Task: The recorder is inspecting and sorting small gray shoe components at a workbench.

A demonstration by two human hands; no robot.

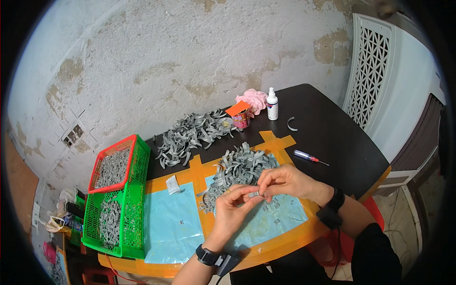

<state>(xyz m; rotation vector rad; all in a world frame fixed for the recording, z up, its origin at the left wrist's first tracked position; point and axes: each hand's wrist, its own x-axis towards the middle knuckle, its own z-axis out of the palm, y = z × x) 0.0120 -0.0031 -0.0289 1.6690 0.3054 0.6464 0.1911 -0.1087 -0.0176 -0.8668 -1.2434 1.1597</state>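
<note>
Over the desk [351, 133], head view: my hands close together above the right blue sheet [259, 229].
Left hand [230, 210]: thumb and finger pinching one small grey piece [258, 193].
Right hand [290, 182]: fingertips closed on that same piece, seemingly to steady it.
Grey strip heap [242, 166]: just beyond my fingers, probably for easy reach.
Orange tape [195, 166]: bordering the sheet, apparently keeping it flat.
Green basket [133, 213], red basket [131, 159]: at left, holding small grey pieces, perhaps to keep them together.
Screwdriver [305, 155]: beyond my right hand, unheld.
</note>
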